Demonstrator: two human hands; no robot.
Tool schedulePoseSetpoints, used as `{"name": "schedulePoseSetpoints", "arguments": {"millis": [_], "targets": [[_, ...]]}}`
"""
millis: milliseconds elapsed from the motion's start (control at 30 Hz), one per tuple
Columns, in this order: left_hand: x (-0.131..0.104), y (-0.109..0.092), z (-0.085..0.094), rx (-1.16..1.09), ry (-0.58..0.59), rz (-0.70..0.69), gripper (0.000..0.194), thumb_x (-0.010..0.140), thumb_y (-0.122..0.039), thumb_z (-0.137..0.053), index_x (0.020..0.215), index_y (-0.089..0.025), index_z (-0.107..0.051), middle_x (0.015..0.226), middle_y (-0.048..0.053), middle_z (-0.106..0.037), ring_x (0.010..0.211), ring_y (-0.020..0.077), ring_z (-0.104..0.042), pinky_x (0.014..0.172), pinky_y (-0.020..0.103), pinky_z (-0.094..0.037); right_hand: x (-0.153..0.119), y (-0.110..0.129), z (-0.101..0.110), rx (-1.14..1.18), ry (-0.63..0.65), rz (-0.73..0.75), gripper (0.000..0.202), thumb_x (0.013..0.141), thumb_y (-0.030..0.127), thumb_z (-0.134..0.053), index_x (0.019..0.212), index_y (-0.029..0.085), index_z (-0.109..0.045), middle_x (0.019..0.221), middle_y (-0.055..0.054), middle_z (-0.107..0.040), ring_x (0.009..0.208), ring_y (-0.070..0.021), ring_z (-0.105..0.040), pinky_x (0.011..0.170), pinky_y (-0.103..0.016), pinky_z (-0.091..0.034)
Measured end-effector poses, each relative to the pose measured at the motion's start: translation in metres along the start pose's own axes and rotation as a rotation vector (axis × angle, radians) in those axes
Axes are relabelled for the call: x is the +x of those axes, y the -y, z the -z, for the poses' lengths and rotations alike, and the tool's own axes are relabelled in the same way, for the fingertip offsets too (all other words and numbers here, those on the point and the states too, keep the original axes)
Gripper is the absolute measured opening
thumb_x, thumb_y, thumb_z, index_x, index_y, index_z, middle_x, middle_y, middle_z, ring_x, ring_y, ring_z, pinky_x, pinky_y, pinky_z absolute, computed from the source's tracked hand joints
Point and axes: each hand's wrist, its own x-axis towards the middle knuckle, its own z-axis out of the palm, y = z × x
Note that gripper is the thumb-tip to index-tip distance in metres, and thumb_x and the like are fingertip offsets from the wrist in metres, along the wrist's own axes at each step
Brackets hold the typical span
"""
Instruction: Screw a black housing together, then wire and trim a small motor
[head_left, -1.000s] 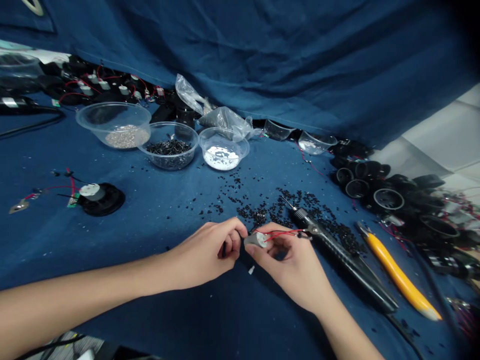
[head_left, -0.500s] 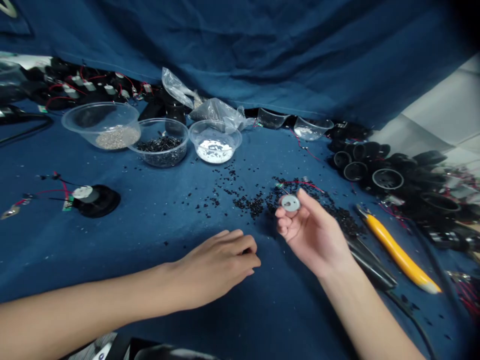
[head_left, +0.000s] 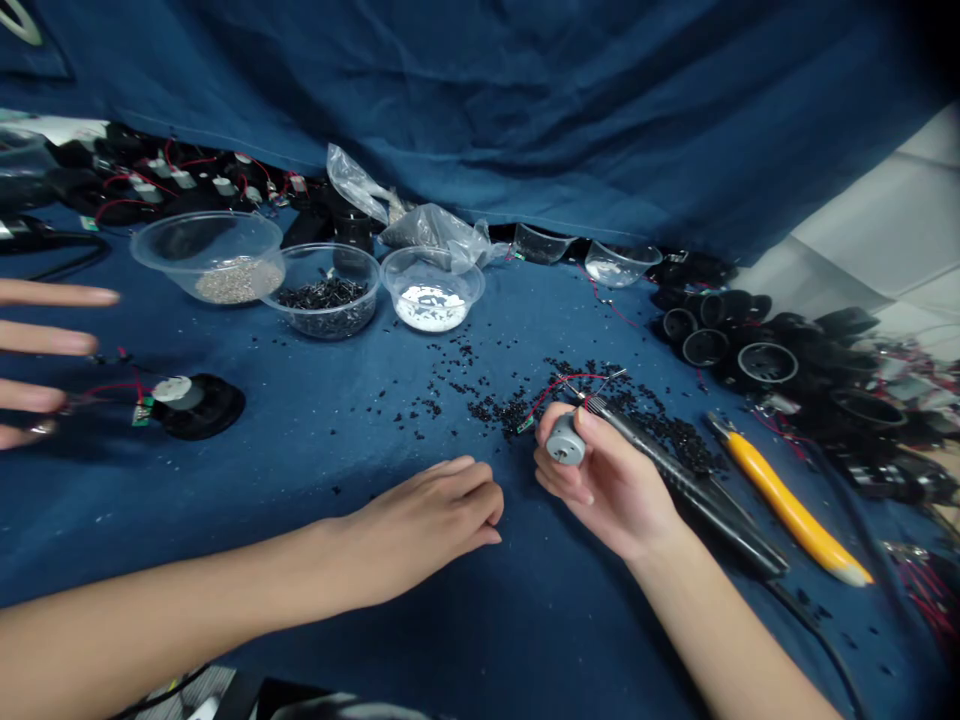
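In my right hand (head_left: 611, 480) a small silver motor (head_left: 566, 440) is pinched between thumb and fingers, its shaft end tilted down toward me. Red wires with a small green circuit board (head_left: 527, 425) run off behind it. My left hand (head_left: 442, 520) rests just left of it, back upward, fingers curled in; whatever they hold, if anything, is hidden. Behind both hands, tiny black pieces (head_left: 502, 412) lie scattered over the blue cloth (head_left: 315, 400). A black corded tool (head_left: 697, 500) with a slim barrel lies beside my right hand.
Clear tubs hold metal bits (head_left: 238, 280), black screws (head_left: 322, 293) and white pieces (head_left: 429, 308). A co-worker's hand (head_left: 37, 365) is spread at the left edge, near a motor on a black base (head_left: 199, 405). Yellow-handled cutters (head_left: 795, 510) and black housings (head_left: 765, 362) lie right.
The motor in my right hand has come down and turned, showing its side and wires. My left hand has shifted slightly left. A co-worker's hand has come in at the left edge.
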Motion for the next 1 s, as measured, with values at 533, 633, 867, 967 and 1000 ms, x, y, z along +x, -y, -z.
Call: {"name": "schedulePoseSetpoints", "arguments": {"millis": [533,633,867,967,1000], "targets": [[-0.005,0.007,0.023,0.091,0.04,0.118,0.006,0.095,-0.022,-0.053,0.093,-0.016,-0.051,0.091,0.004,-0.053,0.086,0.0217,-0.053,0.077,0.033,-0.042,0.001,0.001,0.001,-0.035,-0.004,-0.012,0.031,0.078,0.043,-0.069,0.074,0.015,-0.057,0.051,0.005,-0.047,0.038,-0.0024,-0.034,0.04,-0.019,-0.021],[-0.005,0.011,0.024,0.157,0.055,0.11,0.013,0.096,-0.025,-0.053,0.086,-0.017,-0.05,0.088,0.004,-0.053,0.083,0.0211,-0.051,0.075,0.033,-0.041,0.0,0.002,0.001,-0.049,-0.006,-0.005,0.031,0.077,0.043,-0.069,0.073,0.015,-0.057,0.051,0.005,-0.047,0.039,-0.0025,-0.034,0.039,-0.018,-0.021],[-0.001,0.017,0.027,-0.18,-0.062,0.207,0.016,0.097,-0.025,-0.052,0.082,-0.018,-0.052,0.071,-0.004,-0.054,0.062,0.012,-0.05,0.06,0.024,-0.036,0.0,0.003,0.001,-0.122,-0.056,0.006,0.033,0.076,0.044,-0.071,0.074,0.015,-0.056,0.052,0.006,-0.048,0.038,-0.0021,-0.036,0.039,-0.017,-0.025],[0.003,0.018,0.031,-0.323,-0.107,0.246,0.013,0.092,-0.022,-0.058,0.08,-0.018,-0.057,0.068,-0.004,-0.056,0.061,0.0105,-0.051,0.06,0.022,-0.037,0.001,0.0,-0.001,-0.236,-0.095,0.007,0.035,0.074,0.046,-0.073,0.077,0.014,-0.057,0.055,0.006,-0.05,0.039,-0.0014,-0.039,0.038,-0.014,-0.029],[0.003,0.018,0.032,-0.335,-0.128,0.248,0.011,0.09,-0.02,-0.06,0.079,-0.017,-0.059,0.07,-0.004,-0.056,0.063,0.0106,-0.052,0.061,0.022,-0.038,0.001,-0.002,-0.002,-0.279,-0.102,0.004,0.036,0.073,0.045,-0.075,0.077,0.014,-0.058,0.056,0.006,-0.051,0.04,-0.0016,-0.041,0.038,-0.013,-0.031]]}}
